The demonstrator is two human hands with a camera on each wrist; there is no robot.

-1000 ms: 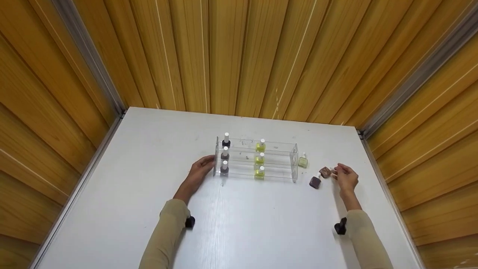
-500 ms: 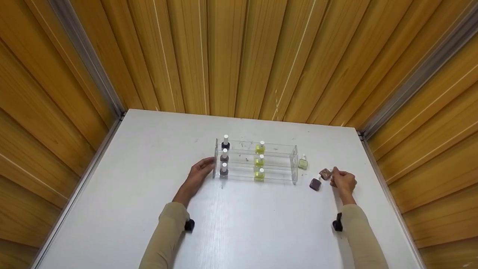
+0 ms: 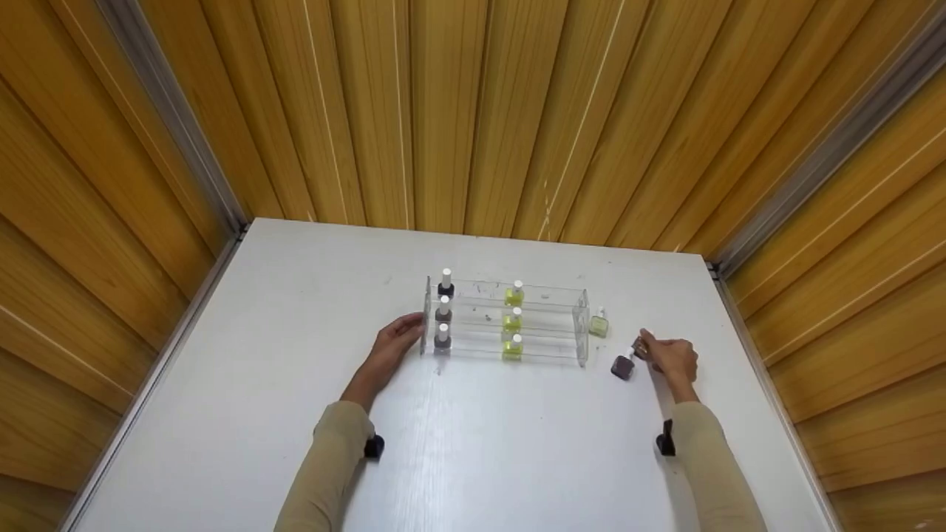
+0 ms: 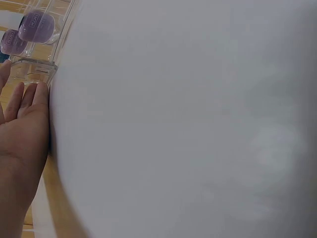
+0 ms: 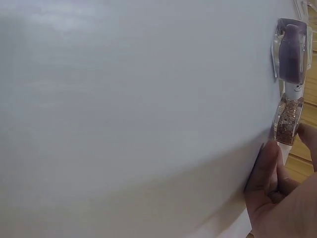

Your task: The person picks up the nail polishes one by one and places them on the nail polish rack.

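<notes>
A clear stepped display rack holds nail polish bottles with white caps, dark ones at its left end and yellow ones near the middle. My left hand rests its nearly straight fingers against the rack's left end panel. In the left wrist view, purple bottles sit just past those fingertips. With thumb and fingers, my right hand pinches a copper glitter nail polish bottle at its cap end. Close beside it lies a dark purple bottle, its cap towards the glitter one.
A pale green bottle lies by the rack's right end. White tabletop stretches in front of the rack. Wood-patterned panels enclose the back and sides, with grey metal posts at the corners.
My right hand has moved left and its thumb and fingers have closed on the glitter bottle. My left hand stays against the rack.
</notes>
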